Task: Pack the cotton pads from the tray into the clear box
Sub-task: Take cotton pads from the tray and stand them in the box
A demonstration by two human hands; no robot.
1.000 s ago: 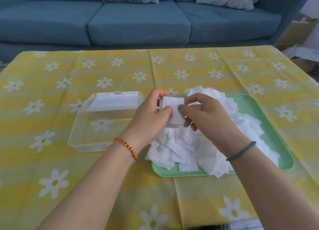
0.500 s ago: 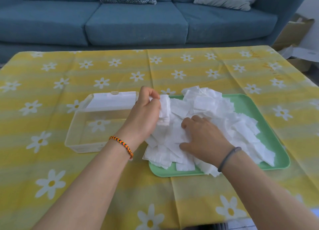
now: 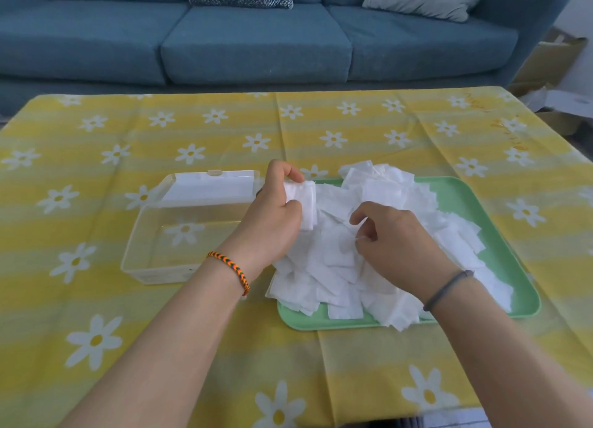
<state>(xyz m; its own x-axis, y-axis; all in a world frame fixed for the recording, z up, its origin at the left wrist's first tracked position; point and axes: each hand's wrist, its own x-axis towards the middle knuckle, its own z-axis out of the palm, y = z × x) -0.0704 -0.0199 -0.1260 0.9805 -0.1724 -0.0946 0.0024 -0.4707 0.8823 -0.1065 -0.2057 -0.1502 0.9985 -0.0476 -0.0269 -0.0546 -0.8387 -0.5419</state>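
Observation:
A heap of white square cotton pads covers most of the green tray right of centre. My left hand grips a small upright stack of pads above the tray's left edge, beside the clear box. The clear box lies left of the tray with its lid folded back; no pads show inside it. My right hand rests on the heap with fingers curled, pinching at a pad on top.
A yellow tablecloth with white daisies covers the table. A blue sofa with two cushions stands behind the far edge. Cardboard boxes sit on the floor at the far right.
My right hand let go of the stack, dropped onto the heap, and now lifts its fingers to pinch a pad. My left hand keeps holding the stack, turned edge-on.

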